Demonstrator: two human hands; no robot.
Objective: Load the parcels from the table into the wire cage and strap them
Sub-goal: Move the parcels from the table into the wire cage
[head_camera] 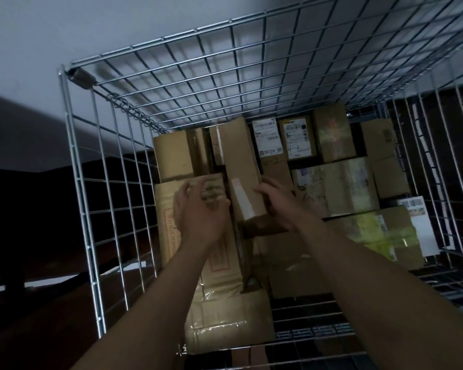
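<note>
Right hand [275, 206] around long carton [241, 166] in wire cage [78, 182], left hand [198, 212] curled on neighbouring box [211, 182]

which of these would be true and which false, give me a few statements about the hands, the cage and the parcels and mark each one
1. The left hand and the right hand both reach into the wire cage. True.
2. The cage holds no parcels. False: many cardboard parcels already lie in it.
3. The right hand is against the right side of the long narrow box. True.
4. A strap runs across the load. False: no strap shows.
5. A parcel at the back bears a white label. True.
</note>
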